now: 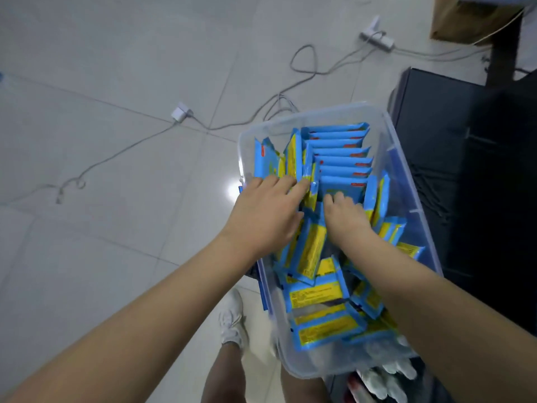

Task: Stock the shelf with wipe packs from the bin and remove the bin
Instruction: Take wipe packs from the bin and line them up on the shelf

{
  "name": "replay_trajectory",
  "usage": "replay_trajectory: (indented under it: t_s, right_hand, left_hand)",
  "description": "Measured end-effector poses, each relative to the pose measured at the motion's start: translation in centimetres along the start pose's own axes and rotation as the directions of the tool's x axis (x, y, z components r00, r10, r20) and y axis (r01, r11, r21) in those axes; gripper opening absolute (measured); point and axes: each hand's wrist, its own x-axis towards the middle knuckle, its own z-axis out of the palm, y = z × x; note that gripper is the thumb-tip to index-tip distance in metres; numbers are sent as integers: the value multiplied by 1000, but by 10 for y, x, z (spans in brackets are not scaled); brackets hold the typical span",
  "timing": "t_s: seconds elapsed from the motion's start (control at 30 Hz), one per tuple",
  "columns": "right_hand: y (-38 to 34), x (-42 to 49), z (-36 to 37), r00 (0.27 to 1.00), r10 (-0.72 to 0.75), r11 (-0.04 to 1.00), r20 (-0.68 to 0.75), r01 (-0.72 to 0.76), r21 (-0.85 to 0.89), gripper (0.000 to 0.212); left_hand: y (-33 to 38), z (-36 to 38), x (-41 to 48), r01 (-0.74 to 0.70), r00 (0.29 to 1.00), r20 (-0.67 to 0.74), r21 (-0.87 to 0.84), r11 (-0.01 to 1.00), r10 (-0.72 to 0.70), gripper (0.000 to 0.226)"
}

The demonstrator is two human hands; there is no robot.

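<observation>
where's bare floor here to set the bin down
Bare tile lies left of the bin, near side of the grey cable. Crowded: cables loop beyond the bin toward the power strip; the shoe stands by its near-left corner.

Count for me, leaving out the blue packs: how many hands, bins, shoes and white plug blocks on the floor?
Hands: 2 (left hand, right hand)
Clear bin: 1
White shoe in view: 1
White plug blocks: 2 (charger, power strip)
Total: 6

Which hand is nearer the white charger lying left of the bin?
Left. The left hand is over the bin wall facing the charger; the right hand is farther inside.
</observation>
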Motion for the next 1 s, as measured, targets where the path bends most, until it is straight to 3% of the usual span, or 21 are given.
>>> replay_trajectory:
  t_s: [0.13, 0.23, 0.3, 0.4, 0.5, 0.6, 0.67, 0.77, 0.9, 1.0]
  right_hand:
    - [2, 1, 12, 998, -62, 997, -14, 61, -51, 44]
    - [6, 3, 12, 997, -78, 996, -18, 77, -54, 36]
    - [9, 4, 11, 994, -109, 991, 30, 111, -81, 33]
    - [13, -2, 6, 978, -171, 982, 117, 179, -65, 38]
    - [16, -15, -4, 948, -249, 967, 200, 253, 2, 46]
    - [15, -28, -9, 944, -299, 954, 139, 295, 47, 41]
    - [14, -40, -9, 941, -332, 941, 64, 326, 86, 35]
    - [8, -59, -10, 929, -370, 918, 31, 360, 163, 35]
    - [7, -74, -9, 934, -355, 920, 37, 341, 192, 32]
    - [14, -78, -6, 955, -293, 935, 46, 276, 221, 25]
  left_hand:
    - [9, 11, 16, -53, 999, -13, -50, 997, 52, 39]
    - [22, 16, 47, -141, 989, 29, -91, 986, 144, 32]
    - [36, 17, 70, -170, 976, 129, -63, 983, 177, 33]
    - [55, 32, 102, -214, 924, 352, 149, 965, 151, 33]
    - [62, 47, 122, -196, 909, 405, 220, 956, 93, 35]
    - [66, 61, 125, -169, 863, 504, 260, 951, 15, 26]
    - [65, 70, 117, -246, 816, 577, 376, 893, -18, 29]
    - [63, 76, 102, -425, 764, 644, 534, 731, -26, 37]
    - [73, 80, 99, -431, 719, 695, 481, 763, -32, 36]
    - [79, 81, 96, -396, 727, 686, 437, 808, -15, 30]
